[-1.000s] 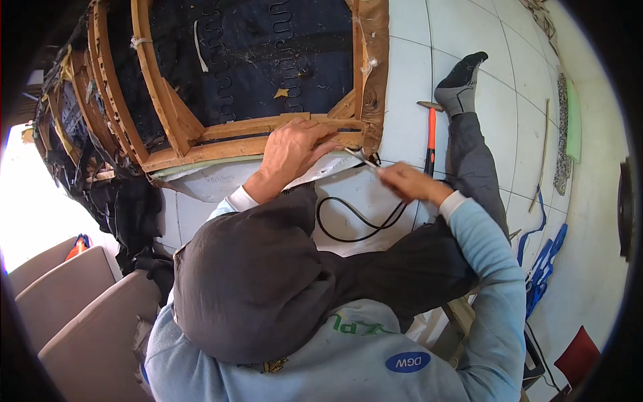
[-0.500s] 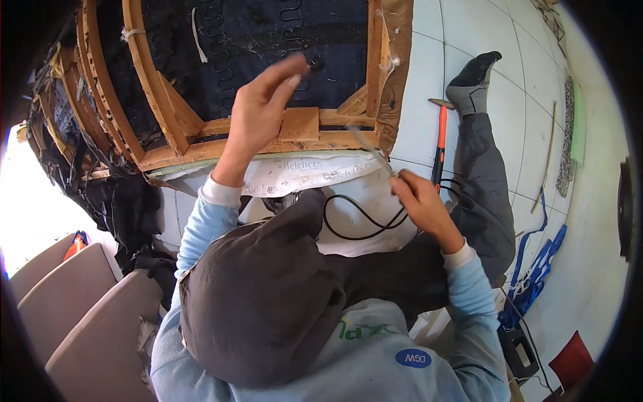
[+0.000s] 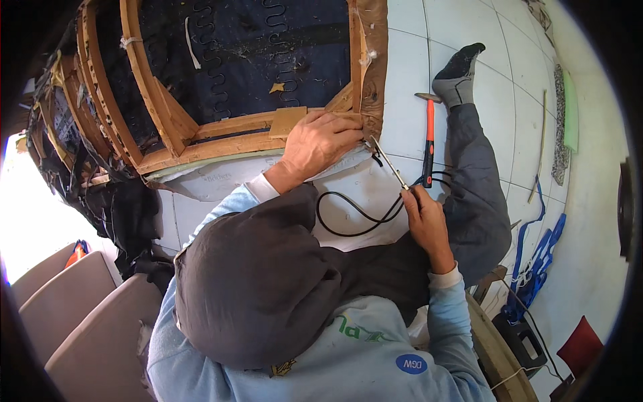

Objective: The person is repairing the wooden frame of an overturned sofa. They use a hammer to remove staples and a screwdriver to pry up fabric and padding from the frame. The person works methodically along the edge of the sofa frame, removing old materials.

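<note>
A floor of large white tiles (image 3: pixel 509 94) fills the right and upper right of the frame, bending toward the rim. Across the upper left lies a stripped wooden sofa frame (image 3: pixel 201 127), its dark lining and zigzag springs showing between the rails. Under its lower rail a sheet of white fabric (image 3: pixel 221 181) spreads toward the centre, with faint grey print too small to tell.

The left hand (image 3: pixel 320 142) sits just above centre, palm down, fingers bent and pressed together over the corner where the rail meets the brown padded edge; it touches wood and fabric there. The right hand (image 3: pixel 424 221), right of centre, is closed around the handle end of a thin metal tool (image 3: pixel 388 164), whose shaft slants up and left to the same corner, its tip just beside the left fingers. A black cord (image 3: pixel 355 211) loops on the fabric between the hands.

Right of the tool an orange-handled hammer (image 3: pixel 428 141) lies on the tiles, beside a grey-trousered leg ending in a dark sock (image 3: pixel 459 67). At the lower right are blue straps (image 3: pixel 536 261), a red block (image 3: pixel 579 348) and a wooden plank (image 3: pixel 499 348). On the pale blue sweatshirt at the bottom sits a blue oval badge (image 3: pixel 410 364) and green lettering. Beige cushions (image 3: pixel 74 315) fill the lower left.
</note>
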Demonstrator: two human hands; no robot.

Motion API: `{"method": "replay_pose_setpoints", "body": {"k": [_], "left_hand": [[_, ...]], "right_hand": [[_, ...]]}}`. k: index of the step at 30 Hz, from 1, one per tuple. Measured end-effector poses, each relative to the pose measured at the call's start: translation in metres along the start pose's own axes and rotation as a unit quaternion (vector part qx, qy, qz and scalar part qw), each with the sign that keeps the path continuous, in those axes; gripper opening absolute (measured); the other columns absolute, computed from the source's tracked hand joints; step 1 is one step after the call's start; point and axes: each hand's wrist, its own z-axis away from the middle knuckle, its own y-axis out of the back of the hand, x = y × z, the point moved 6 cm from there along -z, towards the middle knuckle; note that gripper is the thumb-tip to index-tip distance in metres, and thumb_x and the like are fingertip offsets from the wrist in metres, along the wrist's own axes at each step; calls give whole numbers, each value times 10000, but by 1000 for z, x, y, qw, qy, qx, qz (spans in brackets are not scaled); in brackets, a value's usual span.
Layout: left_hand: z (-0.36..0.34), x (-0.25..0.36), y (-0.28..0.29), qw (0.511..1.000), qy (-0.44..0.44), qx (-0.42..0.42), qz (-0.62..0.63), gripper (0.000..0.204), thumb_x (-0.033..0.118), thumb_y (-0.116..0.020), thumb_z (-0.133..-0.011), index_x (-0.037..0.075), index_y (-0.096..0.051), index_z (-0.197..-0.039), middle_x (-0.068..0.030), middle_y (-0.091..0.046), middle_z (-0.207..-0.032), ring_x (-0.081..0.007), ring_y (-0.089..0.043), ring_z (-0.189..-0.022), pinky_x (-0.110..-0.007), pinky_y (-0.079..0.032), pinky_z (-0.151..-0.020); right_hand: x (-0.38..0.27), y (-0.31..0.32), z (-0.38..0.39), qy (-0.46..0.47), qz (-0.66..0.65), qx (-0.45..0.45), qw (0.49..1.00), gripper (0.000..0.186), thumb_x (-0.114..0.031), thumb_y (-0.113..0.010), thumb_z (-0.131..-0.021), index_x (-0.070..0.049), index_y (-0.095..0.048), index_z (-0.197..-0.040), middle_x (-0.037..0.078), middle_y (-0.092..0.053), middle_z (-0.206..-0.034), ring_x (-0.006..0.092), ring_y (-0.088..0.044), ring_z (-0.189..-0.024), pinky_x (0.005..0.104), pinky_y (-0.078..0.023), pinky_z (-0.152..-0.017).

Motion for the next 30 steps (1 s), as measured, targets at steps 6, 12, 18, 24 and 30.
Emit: {"method": "replay_pose_setpoints", "body": {"k": [6, 12, 18, 24, 30], "left_hand": [[0, -10, -2, 994, 106, -20, 35, 152, 210, -843, -930, 101, -834, -1034, -58, -803, -945, -280, -757, -890, -427, -587, -816], [-13, -4, 2, 978, 183, -61, 76, 242, 292, -869, -913, 80, -820, -1017, -78, -788, -944, -313, -715, -893, -438, -549, -839], [2, 25, -12, 991, 109, -59, 59, 406, 367, -879, -897, 116, -797, -1206, -79, -664, -1236, -330, -593, -1219, -497, -446, -1061], [22, 39, -27, 988, 46, -148, -7, 480, 410, -809, -947, 147, -742, -1342, -120, -576, -1395, -370, -454, -1407, -593, -349, -1162], [19, 28, -15, 987, 30, -156, -12, 463, 342, -803, -953, 166, -723, -1374, -115, -625, -1360, -344, -509, -1378, -611, -328, -1191]], "right_hand": [[-4, -2, 0, -3, 58, 44, 997, 352, -374, -637, -1119, -35, -645, -1024, 230, -673, -766, 463, -693, -746, 522, -495, -658], [30, -1, -3, -49, -193, 122, 972, 321, -328, -583, -1147, -28, -695, -1117, 59, -568, -715, 143, -528, -645, 347, -435, -611], [-6, -24, -1, -22, -291, 62, 954, 256, -249, -566, -1160, -15, -664, -1196, 19, -613, -811, 81, -530, -734, 293, -431, -639], [-19, -62, 26, -93, -340, 34, 935, 176, -152, -710, -1087, 7, -635, -1104, 60, -691, -839, 96, -565, -657, 311, -480, -608], [-17, -56, 24, -36, -179, 116, 976, 253, -182, -784, -1048, 5, -613, -1058, 50, -714, -820, 81, -570, -645, 290, -466, -584]]}}
